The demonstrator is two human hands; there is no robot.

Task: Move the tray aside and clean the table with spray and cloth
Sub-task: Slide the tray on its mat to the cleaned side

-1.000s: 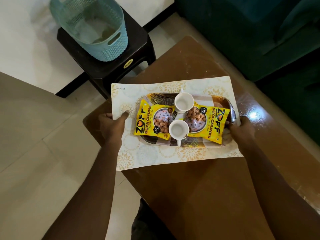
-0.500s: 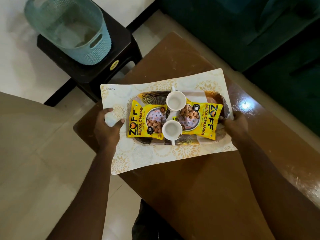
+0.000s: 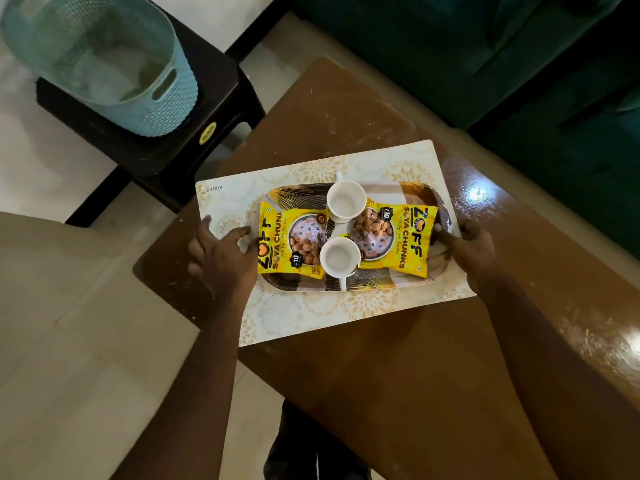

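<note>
Your right hand [image 3: 467, 249] gripping the tray [image 3: 388, 281] rim mid-frame, your left hand [image 3: 221, 258] resting beside its other end, fingers loosely spread.

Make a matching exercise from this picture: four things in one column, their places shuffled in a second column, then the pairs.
Things
1. pale blue plastic basket
2. white cup nearer the person
3. oval patterned serving tray
4. cream floral placemat

Places
A. on the brown wooden table
B. on the black plastic stool
C. on the placemat
D. on the tray, between two yellow snack packets

Pairs: 1-B, 2-D, 3-C, 4-A.
</note>
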